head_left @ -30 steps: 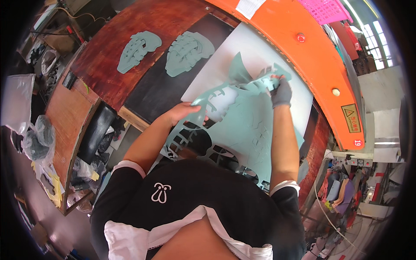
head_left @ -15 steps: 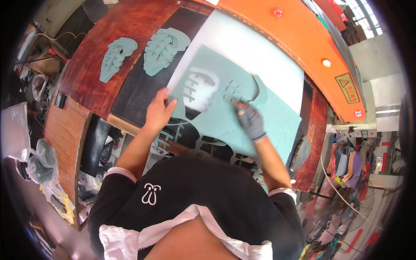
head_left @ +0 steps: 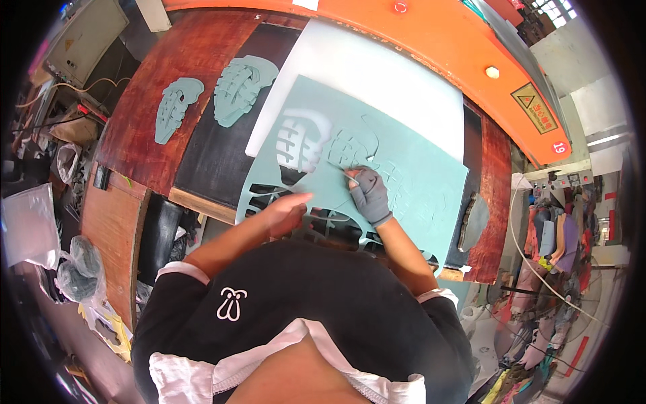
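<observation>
A large pale green foam-like sheet (head_left: 424, 195) lies over a white board (head_left: 404, 84), with slotted, curved outlines cut into it. One cut-out opening in its left part shows the white beneath. My right hand (head_left: 371, 195), in a grey fingerless glove, is closed low over the sheet's middle, beside a cut outline. Its fingertips pinch something thin that I cannot make out. At the sheet's near left edge is my left hand (head_left: 286, 214), bare and smeared by motion, beside the cut-through edge strips; its grip is unclear.
Two stacks of cut green pieces lie at the left: a smaller stack (head_left: 177, 108) on reddish wood and a larger stack (head_left: 242, 87) on a black surface. An orange machine beam (head_left: 457, 50) spans the far side. A grey curved piece (head_left: 474, 221) rests at the right.
My left hand has moved right and nearer to me, from the sheet's left edge to its near edge. My right hand has shifted slightly left and nearer. The lifted curved piece now lies flatter.
</observation>
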The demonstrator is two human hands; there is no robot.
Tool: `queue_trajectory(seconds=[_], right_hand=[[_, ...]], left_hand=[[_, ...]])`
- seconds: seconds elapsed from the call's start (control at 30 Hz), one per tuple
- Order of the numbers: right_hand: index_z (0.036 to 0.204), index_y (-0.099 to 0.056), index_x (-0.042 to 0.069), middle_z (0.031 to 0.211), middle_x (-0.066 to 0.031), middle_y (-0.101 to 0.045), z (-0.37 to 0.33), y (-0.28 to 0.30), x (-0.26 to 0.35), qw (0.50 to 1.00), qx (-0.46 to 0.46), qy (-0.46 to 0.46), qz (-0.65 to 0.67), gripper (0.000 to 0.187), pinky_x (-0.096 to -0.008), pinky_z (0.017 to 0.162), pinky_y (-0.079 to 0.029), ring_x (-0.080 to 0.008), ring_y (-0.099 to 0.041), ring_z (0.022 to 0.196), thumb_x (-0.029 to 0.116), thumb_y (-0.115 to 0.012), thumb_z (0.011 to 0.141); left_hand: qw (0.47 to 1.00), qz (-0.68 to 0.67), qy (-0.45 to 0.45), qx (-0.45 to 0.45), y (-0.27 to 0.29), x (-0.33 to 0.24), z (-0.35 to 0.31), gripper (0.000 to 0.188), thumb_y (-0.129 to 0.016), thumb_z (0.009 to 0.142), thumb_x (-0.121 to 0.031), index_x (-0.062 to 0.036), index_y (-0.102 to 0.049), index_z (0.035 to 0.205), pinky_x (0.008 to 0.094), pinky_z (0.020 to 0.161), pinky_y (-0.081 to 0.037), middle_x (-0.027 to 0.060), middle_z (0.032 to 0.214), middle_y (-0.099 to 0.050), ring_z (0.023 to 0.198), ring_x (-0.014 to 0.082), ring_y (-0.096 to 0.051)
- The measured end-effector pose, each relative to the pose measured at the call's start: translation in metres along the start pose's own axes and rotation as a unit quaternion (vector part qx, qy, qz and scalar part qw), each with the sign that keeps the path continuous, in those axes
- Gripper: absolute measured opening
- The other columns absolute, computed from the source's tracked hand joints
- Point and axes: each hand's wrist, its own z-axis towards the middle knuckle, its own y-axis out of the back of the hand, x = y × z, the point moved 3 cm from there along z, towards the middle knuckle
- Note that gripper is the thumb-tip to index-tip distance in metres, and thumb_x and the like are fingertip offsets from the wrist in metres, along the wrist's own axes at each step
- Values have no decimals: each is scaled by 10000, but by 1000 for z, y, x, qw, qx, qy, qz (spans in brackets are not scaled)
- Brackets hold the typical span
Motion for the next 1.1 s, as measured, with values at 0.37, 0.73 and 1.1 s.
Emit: queue_trajectory(seconds=[0.37, 0.73, 1.1], right_hand=[[1180, -547, 25, 1119, -175, -569, -7, 12, 26, 997, 72, -13, 23, 368, -396, 941, -392, -346, -538, 1025, 251, -559, 890], [663, -543, 11, 614, -47, -490, 79, 114, -82, 880, -250, -388, 116, 438, -331, 554, -368, -135, -428, 604, 391, -541, 882], [942, -637, -4, 805, -29, -611, 115, 253, -92, 938, -319, -127, 56, 366, -297, 605, -461, -143, -543, 650, 342, -522, 914]], left_hand=[[976, -44, -139, 161, -36, -15, 32, 474, -376, 974, -316, -35, -360, 1355, 441, 1014, -393, 145, 1378, -427, 1250, 297, -444], [992, -41, -118, 19, -22, -8, 22, 455, -424, 973, -326, -19, -428, 1310, 403, 933, -447, 163, 1259, -534, 1070, 281, -560], [990, -6, -139, -2, -14, -11, 18, 475, -430, 970, -334, 6, -420, 1302, 382, 914, -454, 169, 1232, -549, 1037, 263, -572]])
